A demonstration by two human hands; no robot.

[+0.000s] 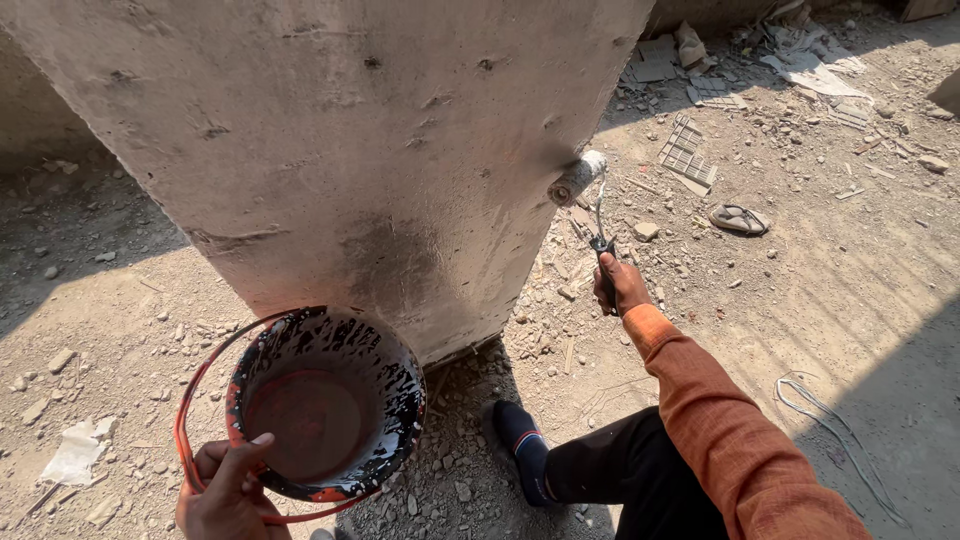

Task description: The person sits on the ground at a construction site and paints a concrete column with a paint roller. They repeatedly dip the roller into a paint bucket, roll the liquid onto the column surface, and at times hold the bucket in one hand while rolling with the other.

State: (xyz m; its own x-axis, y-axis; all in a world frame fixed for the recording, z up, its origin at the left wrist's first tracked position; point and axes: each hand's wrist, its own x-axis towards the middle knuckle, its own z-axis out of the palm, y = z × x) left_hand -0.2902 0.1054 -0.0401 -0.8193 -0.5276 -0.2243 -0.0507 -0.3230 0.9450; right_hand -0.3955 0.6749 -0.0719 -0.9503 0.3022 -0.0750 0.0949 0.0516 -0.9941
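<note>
My right hand (620, 285) grips the black handle of a paint roller (578, 178), whose pale sleeve presses against the right edge of a wide concrete column (340, 130). A darker wet patch shows on the column's lower face. My left hand (228, 492) holds a red bucket (325, 400) by its rim at the lower left; the bucket is streaked black inside, with reddish-brown liquid at the bottom and a red wire bail hanging at its side. My orange sleeve runs from the lower right.
My foot in a dark sock (520, 445) rests on rubble at the column's base. Broken tiles (688, 152), a sandal (738, 218), stones and debris litter the dirt ground. A loose wire (830, 420) lies at right, white scrap (78, 450) at left.
</note>
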